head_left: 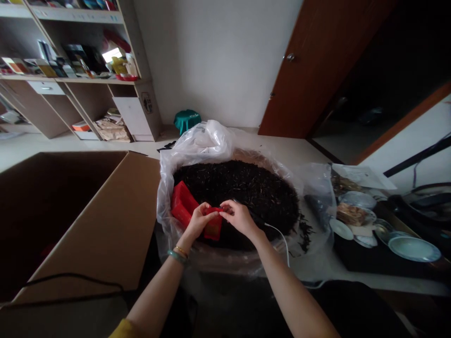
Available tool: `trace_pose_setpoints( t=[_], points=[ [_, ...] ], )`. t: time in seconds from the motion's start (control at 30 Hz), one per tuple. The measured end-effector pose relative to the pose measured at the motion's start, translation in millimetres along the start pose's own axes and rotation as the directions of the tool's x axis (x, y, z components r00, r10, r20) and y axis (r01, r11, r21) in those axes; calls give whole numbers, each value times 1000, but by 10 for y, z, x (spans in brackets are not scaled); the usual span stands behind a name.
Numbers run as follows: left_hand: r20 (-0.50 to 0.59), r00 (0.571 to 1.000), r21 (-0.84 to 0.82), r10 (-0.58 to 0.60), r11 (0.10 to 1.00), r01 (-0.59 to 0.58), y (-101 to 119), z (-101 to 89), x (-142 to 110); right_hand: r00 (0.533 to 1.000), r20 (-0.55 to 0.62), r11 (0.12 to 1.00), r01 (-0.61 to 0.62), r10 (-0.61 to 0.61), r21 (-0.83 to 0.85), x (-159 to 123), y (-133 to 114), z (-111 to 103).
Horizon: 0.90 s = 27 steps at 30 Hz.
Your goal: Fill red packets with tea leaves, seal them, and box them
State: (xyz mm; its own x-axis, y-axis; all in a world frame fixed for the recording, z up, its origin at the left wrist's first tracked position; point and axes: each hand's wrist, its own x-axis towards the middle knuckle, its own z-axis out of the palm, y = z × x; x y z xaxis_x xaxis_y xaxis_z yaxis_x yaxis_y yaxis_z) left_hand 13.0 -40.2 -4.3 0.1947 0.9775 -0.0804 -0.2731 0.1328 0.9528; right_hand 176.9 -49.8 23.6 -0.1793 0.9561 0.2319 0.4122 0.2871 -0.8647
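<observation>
My left hand (200,219) and my right hand (237,217) meet over a large clear plastic bag (165,188) of dark, dry shredded leaves (243,180). Both sets of fingertips pinch the edge of a small red packet (214,210). Below them shows a red and gold piece (213,230), which looks like the packet's lower part. A red open-topped container (183,203) lies tilted on the leaves, just left of my left hand. Behind my right hand a dark slim device, partly hidden, lies near a white cable (281,233).
An open cardboard box (116,220) stands at the left. On the right, dishes (414,249) and bagged goods (352,213) sit on a dark surface. A green covered stool (187,121) is behind the bag. Shelves (84,80) and a brown door (310,61) stand further back.
</observation>
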Motion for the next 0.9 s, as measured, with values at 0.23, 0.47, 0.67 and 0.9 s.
trace_pose_setpoints(
  t=[0.23, 0.47, 0.67, 0.9],
  points=[
    [133, 986, -51, -102, 993, 110, 38, -21, -28, 991, -7, 977, -127, 130, 169, -18, 121, 16],
    [86, 995, 108, -55, 993, 45, -35, -71, 7, 982, -2, 960, -182, 186, 212, -82, 155, 102],
    [31, 999, 165, 32, 986, -37, -48, -83, 22, 967, 8, 951, -252, 255, 177, -94, 179, 244],
    [17, 998, 125, -63, 990, 61, -48, -59, -3, 946, -10, 880, -297, 323, 370, -104, 224, 144]
  ],
)
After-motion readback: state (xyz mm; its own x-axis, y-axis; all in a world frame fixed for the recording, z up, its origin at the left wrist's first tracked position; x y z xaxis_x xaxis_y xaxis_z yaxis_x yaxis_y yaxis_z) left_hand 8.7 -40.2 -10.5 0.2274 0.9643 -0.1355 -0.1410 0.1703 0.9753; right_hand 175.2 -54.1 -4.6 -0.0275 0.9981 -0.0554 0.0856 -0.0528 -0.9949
